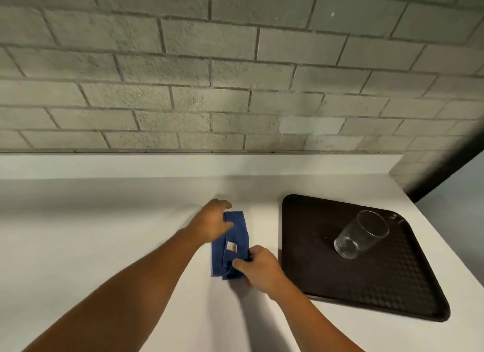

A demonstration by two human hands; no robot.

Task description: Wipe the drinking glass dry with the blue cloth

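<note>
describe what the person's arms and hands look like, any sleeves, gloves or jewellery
Both arms are bare from the bottom edge of the view up to the wrists, with no sleeves showing. The left hand and right hand wear no gloves. No watch, bracelet or ring is visible on either, though the fingers are slightly blurred.

Just one view here, worn on the person's head, so it looks forward and down over the white worktop [104, 247] from close in, at standing height. Wide-angle lens, edges bend a bit. Block wall [183, 76] fills the top half toward 12 o'clock. Both forearms come in from 6 o'clock, dark tray [392, 286] sits off toward 3 o'clock. No second view to overlap with.
</note>
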